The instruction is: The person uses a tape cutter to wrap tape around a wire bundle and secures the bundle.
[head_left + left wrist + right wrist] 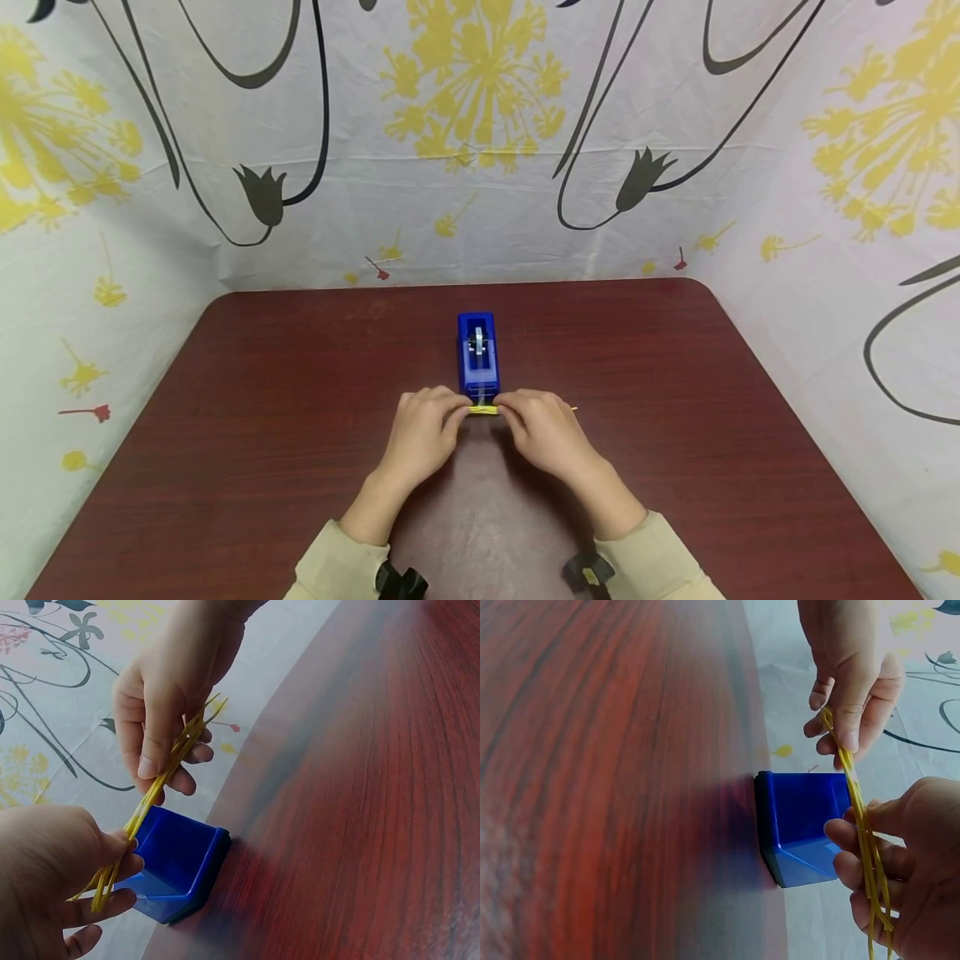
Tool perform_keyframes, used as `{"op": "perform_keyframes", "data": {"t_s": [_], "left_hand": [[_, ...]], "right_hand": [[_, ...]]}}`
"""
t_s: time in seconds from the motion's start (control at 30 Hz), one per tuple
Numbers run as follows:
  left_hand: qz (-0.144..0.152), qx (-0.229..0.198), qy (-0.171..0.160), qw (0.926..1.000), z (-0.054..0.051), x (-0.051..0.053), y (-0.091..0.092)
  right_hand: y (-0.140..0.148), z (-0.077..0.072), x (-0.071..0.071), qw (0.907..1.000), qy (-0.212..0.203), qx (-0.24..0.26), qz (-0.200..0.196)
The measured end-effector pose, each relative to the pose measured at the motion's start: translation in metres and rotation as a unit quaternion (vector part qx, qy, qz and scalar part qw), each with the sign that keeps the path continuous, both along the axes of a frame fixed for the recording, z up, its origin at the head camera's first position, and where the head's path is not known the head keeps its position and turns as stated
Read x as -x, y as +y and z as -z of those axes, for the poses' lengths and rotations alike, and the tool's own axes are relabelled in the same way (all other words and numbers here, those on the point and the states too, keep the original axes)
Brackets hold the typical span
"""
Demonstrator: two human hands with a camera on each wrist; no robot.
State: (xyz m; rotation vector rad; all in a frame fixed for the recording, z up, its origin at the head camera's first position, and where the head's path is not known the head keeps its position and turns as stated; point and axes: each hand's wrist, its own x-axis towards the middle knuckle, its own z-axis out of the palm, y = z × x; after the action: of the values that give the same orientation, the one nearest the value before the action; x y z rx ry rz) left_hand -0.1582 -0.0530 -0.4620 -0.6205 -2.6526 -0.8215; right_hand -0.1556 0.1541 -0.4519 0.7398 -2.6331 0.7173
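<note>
A blue tape dispenser stands lengthwise on the table, a clear tape strip reaching from its near end to a bundle of thin yellow strands. My left hand pinches the bundle's left part between thumb and fingers. On the other side my right hand pinches the right part, and a strand end sticks out past it. Both wrist views show the bundle stretched between the hands, just in front of the dispenser. Loose ends fan out beyond the fingers. Whether the tape sticks to the strands is hard to tell.
The dark red wooden table has rounded far corners. White cloth with yellow and grey flower prints hangs behind it and along both sides. A black wrist camera is worn at the left cuff, another camera at the right.
</note>
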Motion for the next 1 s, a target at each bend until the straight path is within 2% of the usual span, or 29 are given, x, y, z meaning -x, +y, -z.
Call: {"op": "perform_keyframes", "data": {"t_s": [0.5,0.73,1.0], "left_hand": [[-0.002,-0.023,-0.002,0.9997,0.0002,0.0011,0.0007],[-0.003,-0.013,0.005,0.9999,0.0026,0.0040,-0.0003],[-0.007,-0.015,0.000,0.9999,0.0038,0.0052,-0.0003]], "right_hand": [[0.0025,0.0035,0.0034,0.9995,0.028,0.002,-0.012],[0.0030,0.0041,0.0045,0.9988,0.044,0.009,-0.016],[0.0020,0.0043,0.0033,0.9995,0.028,0.016,-0.008]]}}
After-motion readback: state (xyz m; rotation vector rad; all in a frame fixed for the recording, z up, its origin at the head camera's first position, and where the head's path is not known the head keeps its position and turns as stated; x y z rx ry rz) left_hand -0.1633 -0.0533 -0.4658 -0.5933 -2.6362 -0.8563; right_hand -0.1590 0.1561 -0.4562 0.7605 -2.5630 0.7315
